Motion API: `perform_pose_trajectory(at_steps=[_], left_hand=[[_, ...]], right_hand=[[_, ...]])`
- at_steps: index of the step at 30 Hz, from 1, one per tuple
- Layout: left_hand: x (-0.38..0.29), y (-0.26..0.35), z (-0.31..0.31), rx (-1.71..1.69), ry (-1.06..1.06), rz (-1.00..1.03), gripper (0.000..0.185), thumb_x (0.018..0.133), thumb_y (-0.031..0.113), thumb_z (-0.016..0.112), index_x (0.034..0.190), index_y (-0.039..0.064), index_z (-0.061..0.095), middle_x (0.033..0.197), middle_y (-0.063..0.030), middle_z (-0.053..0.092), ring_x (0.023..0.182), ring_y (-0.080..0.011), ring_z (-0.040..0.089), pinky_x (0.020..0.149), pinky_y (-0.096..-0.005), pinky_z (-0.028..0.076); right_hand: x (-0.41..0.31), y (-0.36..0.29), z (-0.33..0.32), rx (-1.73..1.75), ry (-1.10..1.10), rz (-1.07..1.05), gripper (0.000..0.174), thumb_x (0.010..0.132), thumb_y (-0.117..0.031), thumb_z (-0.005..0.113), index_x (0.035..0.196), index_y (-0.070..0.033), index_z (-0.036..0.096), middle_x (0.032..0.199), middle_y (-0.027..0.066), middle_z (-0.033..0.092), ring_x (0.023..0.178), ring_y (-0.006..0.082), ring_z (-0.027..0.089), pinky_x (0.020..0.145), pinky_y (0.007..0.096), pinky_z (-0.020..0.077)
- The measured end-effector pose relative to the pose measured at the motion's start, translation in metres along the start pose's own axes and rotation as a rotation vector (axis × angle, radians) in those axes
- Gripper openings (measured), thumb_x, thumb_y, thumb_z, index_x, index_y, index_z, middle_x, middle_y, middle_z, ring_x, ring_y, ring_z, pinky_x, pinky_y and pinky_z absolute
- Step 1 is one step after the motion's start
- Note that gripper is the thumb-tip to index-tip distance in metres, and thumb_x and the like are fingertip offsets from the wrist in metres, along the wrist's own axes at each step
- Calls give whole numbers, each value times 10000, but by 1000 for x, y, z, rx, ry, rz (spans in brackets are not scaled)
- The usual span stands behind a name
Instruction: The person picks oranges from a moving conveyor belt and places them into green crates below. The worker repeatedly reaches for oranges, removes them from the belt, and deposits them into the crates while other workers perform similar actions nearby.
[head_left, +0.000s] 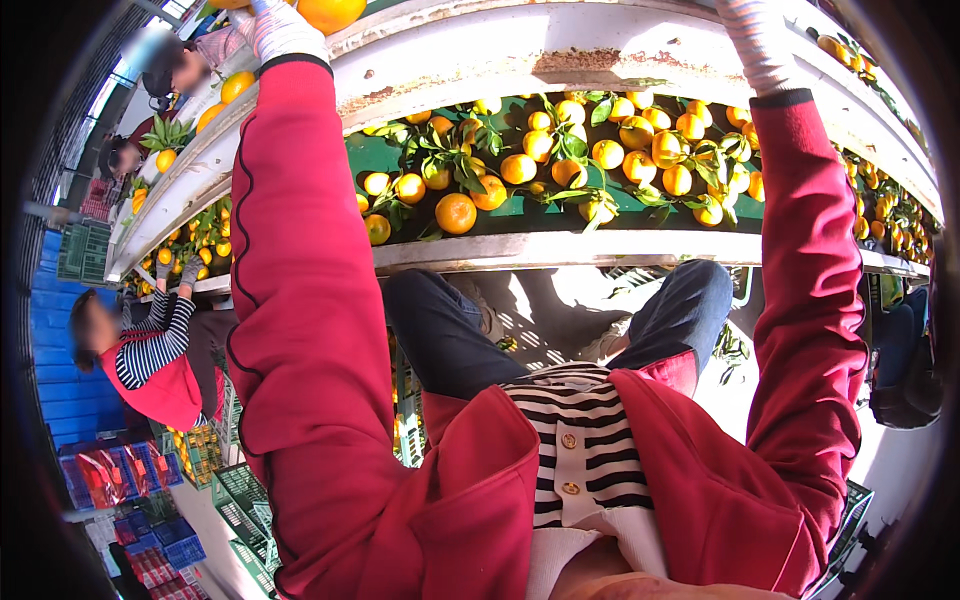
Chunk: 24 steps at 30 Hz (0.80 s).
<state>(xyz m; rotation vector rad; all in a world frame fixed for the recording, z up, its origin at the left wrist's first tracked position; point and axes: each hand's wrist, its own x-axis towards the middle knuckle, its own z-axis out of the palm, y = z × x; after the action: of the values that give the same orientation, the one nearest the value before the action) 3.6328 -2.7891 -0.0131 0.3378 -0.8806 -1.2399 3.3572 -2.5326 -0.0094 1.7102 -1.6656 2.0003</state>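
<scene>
My left hand, in a pale striped knit glove, reaches to the picture's top edge over the upper white ledge. A large orange citrus fruit is right beside it; the fingers are cut off, so I cannot tell whether they grip anything. My right hand, gloved alike, stretches over the same ledge at the upper right, its fingertips also out of view. Below the ledge, between my sleeves, many mandarins with leafy stems lie on a green belt.
A white front rail borders the belt above my knees. At left, a co-worker in striped sleeves reaches into the fruit; other people stand beyond. Green crates, blue baskets and red packages are at lower left.
</scene>
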Motion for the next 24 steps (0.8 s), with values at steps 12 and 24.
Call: perform_pose_trajectory(at_steps=[12,24], left_hand=[[47,16,-58,1054,-638,283,768,723,97,757,1374,5,361,1317,-166,461,1250,-263,412,1016,-331,381],[-98,39,-243,253,-377,-300,287,884,66,577,1167,22,578,1177,-91,591,1053,-176,577,915,-298,466]], right_hand=[[-13,-45,80,-546,-121,-60,383,834,-100,605,1204,-11,557,1046,108,635,971,171,587,838,267,471],[-244,65,217,138,-500,504,426,865,-149,647,1256,-53,509,1242,120,535,1085,194,543,912,300,456]])
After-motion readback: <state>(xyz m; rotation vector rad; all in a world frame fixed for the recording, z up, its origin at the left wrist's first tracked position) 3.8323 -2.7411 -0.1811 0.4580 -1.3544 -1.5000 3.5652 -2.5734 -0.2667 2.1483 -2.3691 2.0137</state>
